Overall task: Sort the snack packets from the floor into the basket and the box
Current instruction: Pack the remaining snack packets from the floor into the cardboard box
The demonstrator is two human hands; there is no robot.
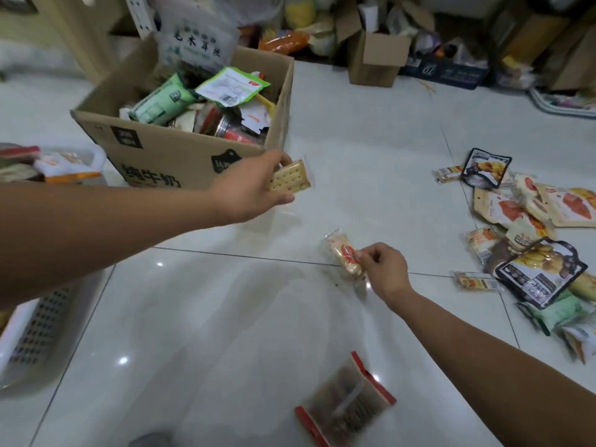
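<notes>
Cracker packet (pixel 292 180) is gripped by the left hand (pixel 248 191), centre frame, just beside the box (pixel 161 150) front corner; the opening lies up-left. Long packet (pixel 342 253), axis upper-left to lower-right, is pinched by the right hand (pixel 385 272), below centre.

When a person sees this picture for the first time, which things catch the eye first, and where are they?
The left hand holds a cracker packet in mid-frame, just beside the front corner of the cardboard box, which is heaped with snacks. Lower, the right hand pinches a small wrapped snack close to the white floor tiles. A loose pile of packets lies scattered at the right edge.
</notes>
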